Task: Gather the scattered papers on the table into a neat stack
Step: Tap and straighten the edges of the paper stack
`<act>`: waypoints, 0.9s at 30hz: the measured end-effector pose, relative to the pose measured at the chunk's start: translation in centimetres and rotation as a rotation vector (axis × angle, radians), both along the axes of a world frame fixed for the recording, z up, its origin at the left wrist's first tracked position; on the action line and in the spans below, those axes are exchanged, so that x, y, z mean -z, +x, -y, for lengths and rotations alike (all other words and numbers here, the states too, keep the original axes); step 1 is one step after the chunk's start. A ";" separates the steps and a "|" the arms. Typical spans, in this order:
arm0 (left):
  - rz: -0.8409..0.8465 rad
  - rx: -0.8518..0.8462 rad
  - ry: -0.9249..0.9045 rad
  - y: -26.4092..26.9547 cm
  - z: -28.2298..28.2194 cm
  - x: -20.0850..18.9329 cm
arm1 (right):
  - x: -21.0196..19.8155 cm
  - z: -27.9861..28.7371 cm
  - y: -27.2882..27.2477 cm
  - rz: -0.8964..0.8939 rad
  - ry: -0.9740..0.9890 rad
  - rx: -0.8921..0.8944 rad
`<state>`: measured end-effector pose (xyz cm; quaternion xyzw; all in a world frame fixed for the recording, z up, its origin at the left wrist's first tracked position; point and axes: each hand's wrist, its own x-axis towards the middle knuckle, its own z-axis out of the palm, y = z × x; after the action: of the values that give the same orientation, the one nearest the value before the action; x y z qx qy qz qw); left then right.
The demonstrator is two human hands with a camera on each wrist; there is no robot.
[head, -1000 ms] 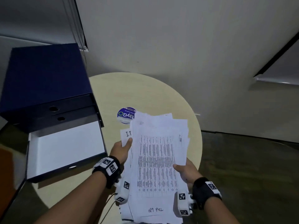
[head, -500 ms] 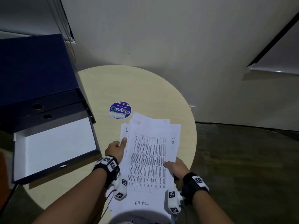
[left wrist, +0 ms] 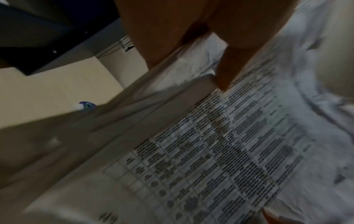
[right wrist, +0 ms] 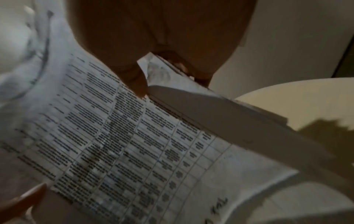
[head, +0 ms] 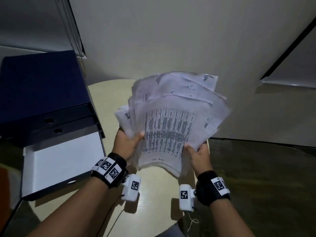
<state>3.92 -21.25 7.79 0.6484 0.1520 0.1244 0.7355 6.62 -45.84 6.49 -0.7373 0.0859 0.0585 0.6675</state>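
A thick, uneven bundle of white papers, its top sheet a printed table, is held up off the round beige table, tilted and blurred. My left hand grips its left edge, thumb on the top sheet. My right hand grips the right edge, thumb on top too. In the left wrist view the thumb presses the papers. The right wrist view shows my thumb on the table sheet with fingers curled under the edge.
An open dark blue file box with a white inside stands at the table's left. A blue round sticker peeks out beside the papers in the left wrist view. A wall is behind; dark floor lies to the right.
The bundle has been lifted from lying flat on the table and tipped up and away, between both hands. It now hides the blue sticker in the head view.
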 end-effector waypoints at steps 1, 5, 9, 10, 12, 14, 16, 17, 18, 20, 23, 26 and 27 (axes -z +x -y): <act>0.021 0.010 0.024 -0.1 -0.2 -0.6 | -0.4 -0.3 0.1 0.002 -0.036 0.009; 0.006 0.029 0.007 -0.5 -1.0 -0.8 | -0.2 -0.9 0.2 0.011 -0.097 0.000; 0.070 0.022 -0.029 -0.5 -1.3 -1.1 | -0.3 -0.8 0.6 0.053 -0.024 0.019; 0.074 0.020 -0.045 -0.7 -1.4 -1.5 | -0.1 -0.7 0.8 0.070 -0.002 0.032; 0.084 0.027 -0.089 -0.7 -1.8 -1.7 | 0.1 -0.6 0.8 0.088 0.037 0.038; 0.080 0.053 -0.098 -0.8 -1.7 -1.9 | 0.3 -0.6 0.8 0.077 0.086 0.019; 0.076 0.104 -0.091 -0.9 -1.4 -2.3 | 0.5 -1.0 0.8 0.067 0.108 0.007; 0.079 0.126 -0.093 -1.0 -1.1 -2.5 | 0.7 -1.2 0.9 0.054 0.120 0.008; 0.079 0.118 -0.088 -0.9 -1.0 -2.7 | 0.8 -1.4 1.1 0.058 0.148 0.018; 0.057 0.061 -0.093 -0.7 -0.9 -3.0 | 0.5 -1.5 1.5 0.072 0.195 0.062; 0.033 0.037 -0.110 -0.3 -1.6 -2.9 | -0.1 -1.6 1.8 0.073 0.207 0.014; 0.009 0.021 -0.093 0.2 -2.4 -2.4 | 0.1 -1.6 2.2 0.085 0.203 0.055; -0.001 0.013 -0.094 0.4 -2.5 -2.0 | 0.1 -1.7 2.3 0.080 0.188 0.054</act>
<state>4.33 -18.76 9.83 0.6141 0.1541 0.1120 0.7659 8.95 -44.14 6.40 -0.6704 0.0733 0.0190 0.7381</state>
